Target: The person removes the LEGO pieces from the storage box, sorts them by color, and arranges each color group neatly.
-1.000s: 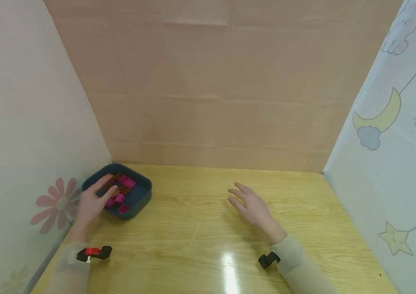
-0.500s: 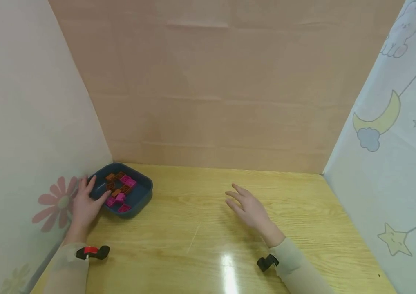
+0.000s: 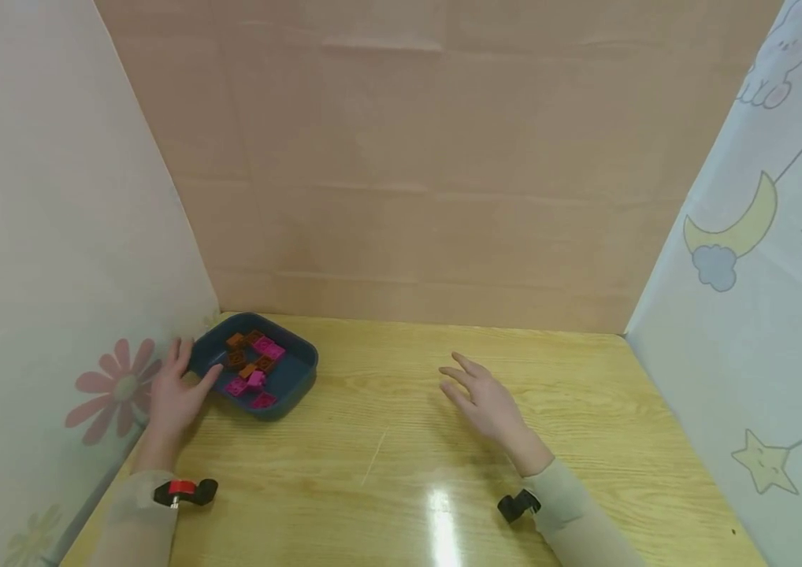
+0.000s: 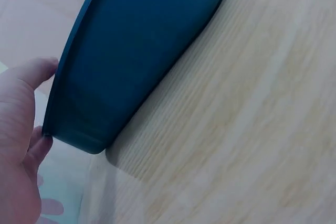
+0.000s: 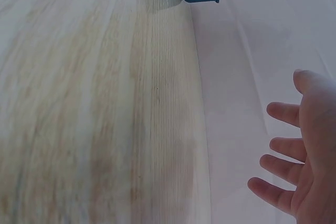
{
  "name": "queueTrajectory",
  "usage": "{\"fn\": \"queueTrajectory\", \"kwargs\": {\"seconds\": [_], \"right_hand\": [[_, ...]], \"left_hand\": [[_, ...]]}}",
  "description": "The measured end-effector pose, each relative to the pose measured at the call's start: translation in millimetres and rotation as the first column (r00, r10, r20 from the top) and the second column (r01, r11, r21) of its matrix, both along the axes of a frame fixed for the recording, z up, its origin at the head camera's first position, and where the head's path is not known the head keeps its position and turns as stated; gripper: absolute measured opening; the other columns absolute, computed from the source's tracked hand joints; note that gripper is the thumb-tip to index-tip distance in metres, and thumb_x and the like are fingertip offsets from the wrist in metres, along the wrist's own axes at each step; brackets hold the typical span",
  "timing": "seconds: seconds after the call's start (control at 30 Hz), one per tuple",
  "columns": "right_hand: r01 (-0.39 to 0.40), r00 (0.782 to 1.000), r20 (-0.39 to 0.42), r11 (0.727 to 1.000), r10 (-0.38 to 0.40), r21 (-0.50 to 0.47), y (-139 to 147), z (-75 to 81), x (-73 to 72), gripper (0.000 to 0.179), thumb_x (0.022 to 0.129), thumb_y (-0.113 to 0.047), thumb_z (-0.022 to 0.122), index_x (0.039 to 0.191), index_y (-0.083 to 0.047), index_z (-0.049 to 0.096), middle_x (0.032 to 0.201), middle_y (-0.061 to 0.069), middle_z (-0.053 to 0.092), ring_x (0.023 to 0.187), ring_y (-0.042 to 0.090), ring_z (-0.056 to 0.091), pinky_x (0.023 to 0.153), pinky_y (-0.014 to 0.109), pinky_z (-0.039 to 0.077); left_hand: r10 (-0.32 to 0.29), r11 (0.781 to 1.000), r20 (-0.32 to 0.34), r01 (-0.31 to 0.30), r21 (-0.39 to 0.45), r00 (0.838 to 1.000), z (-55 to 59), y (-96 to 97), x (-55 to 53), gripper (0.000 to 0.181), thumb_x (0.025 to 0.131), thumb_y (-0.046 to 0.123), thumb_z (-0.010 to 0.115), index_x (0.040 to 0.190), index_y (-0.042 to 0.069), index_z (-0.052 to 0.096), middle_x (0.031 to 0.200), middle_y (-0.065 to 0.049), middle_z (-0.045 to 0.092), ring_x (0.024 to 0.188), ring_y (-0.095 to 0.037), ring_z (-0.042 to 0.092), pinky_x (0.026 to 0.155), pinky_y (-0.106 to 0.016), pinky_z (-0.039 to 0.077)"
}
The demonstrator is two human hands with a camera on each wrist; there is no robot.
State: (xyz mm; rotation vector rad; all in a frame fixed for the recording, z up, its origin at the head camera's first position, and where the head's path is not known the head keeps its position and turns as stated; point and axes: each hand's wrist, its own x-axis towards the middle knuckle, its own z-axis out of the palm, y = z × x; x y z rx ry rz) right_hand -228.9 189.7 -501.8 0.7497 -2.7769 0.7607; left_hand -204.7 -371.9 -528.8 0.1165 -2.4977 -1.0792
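Note:
A dark blue tray (image 3: 296,396) with rounded corners stands at the back left of the table. Inside it lie several small toy bricks, some pink (image 3: 269,347) and others brown or orange (image 3: 235,360). My left hand (image 3: 176,398) is at the tray's left side, fingers and thumb spread along the rim. The left wrist view shows the thumb and fingertips right at the rim of the tray (image 4: 131,40), against its outer side. Well to the right, my right hand (image 3: 488,400) hovers over the table with loosely spread fingers and holds nothing.
The wood-grain table (image 3: 373,504) is bounded by a white left wall (image 3: 53,197) with flower prints, close beside the left hand. A brown paper wall (image 3: 401,173) closes the back. On the right stands a white wall (image 3: 748,339) with moon and star prints.
My left hand has moved from over the bricks to the tray's left rim. The tray, with its bricks, has shifted a little to the right. My right hand has hardly moved.

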Motion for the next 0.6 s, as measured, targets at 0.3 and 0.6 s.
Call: {"fn": "queueTrajectory", "kwargs": {"seconds": [0.3, 0.6], "right_hand": [[0.003, 1.0, 0.009, 1.0, -0.003, -0.007, 2, 1.2, -0.7, 0.051, 0.113, -0.048, 0.052, 0.147, -0.012, 0.067, 0.166, 0.016, 0.044, 0.145, 0.046, 0.049, 0.108, 0.067, 0.049], [0.012, 1.0, 0.017, 1.0, -0.012, -0.011, 5, -3.2, -3.2, 0.051, 0.113, -0.048, 0.05, 0.147, -0.013, 0.067, 0.166, 0.016, 0.044, 0.144, 0.047, 0.049, 0.109, 0.068, 0.048]], "left_hand": [[-0.084, 0.996, 0.149, 0.08, 0.029, 0.985, 3.1, 2.6, -5.1, 0.101, 0.106, 0.047, 0.068, 0.167, -0.006, 0.008, 0.173, -0.033, 0.006, 0.158, -0.056, 0.009, 0.125, -0.07, 0.013], [0.024, 0.996, 0.19, -0.006, -0.094, 0.982, 3.4, 20.3, -9.8, 0.111, 0.101, 0.057, 0.069, 0.16, -0.02, 0.014, 0.166, -0.043, 0.017, 0.151, -0.063, 0.022, 0.12, -0.072, 0.026]]}}
